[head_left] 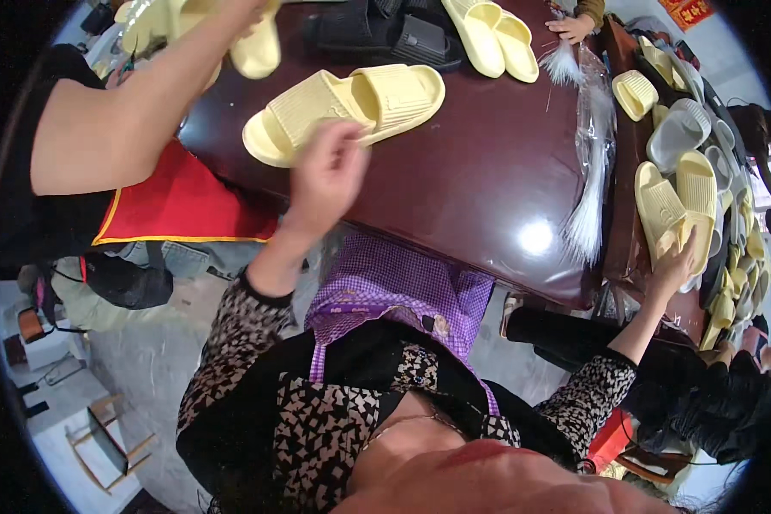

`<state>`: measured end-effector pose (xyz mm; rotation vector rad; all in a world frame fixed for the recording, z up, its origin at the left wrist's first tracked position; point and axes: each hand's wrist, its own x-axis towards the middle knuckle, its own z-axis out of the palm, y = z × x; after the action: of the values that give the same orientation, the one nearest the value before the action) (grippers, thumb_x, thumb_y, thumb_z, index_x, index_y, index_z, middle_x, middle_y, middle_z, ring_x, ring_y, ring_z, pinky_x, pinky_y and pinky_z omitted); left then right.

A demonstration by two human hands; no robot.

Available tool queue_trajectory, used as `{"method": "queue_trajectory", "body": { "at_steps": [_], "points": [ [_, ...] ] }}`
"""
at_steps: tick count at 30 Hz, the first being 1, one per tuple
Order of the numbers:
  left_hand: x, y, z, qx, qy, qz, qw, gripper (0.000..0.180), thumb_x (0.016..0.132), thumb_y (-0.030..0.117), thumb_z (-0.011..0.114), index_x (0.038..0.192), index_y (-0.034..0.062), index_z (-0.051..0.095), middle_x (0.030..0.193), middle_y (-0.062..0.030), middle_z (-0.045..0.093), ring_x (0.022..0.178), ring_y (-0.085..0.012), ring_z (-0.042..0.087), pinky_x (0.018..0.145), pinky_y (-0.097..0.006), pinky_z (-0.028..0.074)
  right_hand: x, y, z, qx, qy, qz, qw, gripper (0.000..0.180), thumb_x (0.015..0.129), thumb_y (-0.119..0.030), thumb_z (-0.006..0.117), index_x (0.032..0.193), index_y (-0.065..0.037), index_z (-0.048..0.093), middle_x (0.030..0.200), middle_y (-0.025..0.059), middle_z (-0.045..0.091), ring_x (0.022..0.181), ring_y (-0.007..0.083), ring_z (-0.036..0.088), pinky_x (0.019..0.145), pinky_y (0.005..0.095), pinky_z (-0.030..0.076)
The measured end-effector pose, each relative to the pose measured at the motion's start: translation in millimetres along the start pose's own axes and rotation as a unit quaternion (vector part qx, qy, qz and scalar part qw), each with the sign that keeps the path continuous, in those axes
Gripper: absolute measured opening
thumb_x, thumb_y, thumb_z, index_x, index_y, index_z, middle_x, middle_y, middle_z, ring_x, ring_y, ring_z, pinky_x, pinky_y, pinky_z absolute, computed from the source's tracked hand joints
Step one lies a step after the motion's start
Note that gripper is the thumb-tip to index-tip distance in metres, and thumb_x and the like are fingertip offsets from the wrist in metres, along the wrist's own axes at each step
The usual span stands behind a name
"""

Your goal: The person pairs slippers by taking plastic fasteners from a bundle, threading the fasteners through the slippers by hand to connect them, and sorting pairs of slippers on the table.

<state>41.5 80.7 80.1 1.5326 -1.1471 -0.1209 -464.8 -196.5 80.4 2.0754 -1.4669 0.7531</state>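
A pair of pale yellow ribbed slide slippers [403, 94] lies on the dark red table, one slipper overlapping the other. My left hand [325, 176] is over their near edge, its fingers curled in; whatever they may hold is too small or hidden to make out. Far to the right, my right hand [675, 264] grips the heel end of another pair of yellow slippers [698, 193], fingers over the soles. This pair rests beside a heap of grey and yellow slippers [681, 128]. Black slippers [424, 43] and a further yellow pair [480, 38] lie farther back.
A bundle of white plastic strands [587, 210] in clear wrap lies on the table [471, 206] near its right edge. Another person's bare arm [103, 141] reaches in from the left among yellow slippers. A third person's hand [571, 30] rests at the far right.
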Motion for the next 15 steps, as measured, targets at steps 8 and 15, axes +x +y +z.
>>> {"method": "queue_trajectory", "body": {
  "at_steps": [8,15],
  "points": [
    [-8,-10,-93,-0.267,0.077,-0.283,0.918,0.031,0.090,0.006,0.049,0.118,-0.0056,0.046,0.111,-0.0194,0.057,0.069,-0.0157,0.061,0.064,-0.026,0.050,24,-75,-35,0.136,0.087,-0.013,0.987,0.041,0.084,0.000,0.055,0.124,-0.003,0.051,0.114,0.0167,0.059,0.102,0.0305,0.058,0.085,0.0374,0.046],
    [-4,-4,-85,-0.301,0.024,-0.302,0.904,0.039,0.091,0.009,0.047,0.127,-0.0052,0.039,0.118,-0.0233,0.053,0.072,-0.0191,0.064,0.065,-0.031,0.053,32,-152,-45,0.218,0.036,-0.109,0.969,0.032,0.081,0.002,0.055,0.113,-0.002,0.056,0.112,0.0147,0.060,0.098,0.0316,0.058,0.088,0.0382,0.043]
  ]
}}
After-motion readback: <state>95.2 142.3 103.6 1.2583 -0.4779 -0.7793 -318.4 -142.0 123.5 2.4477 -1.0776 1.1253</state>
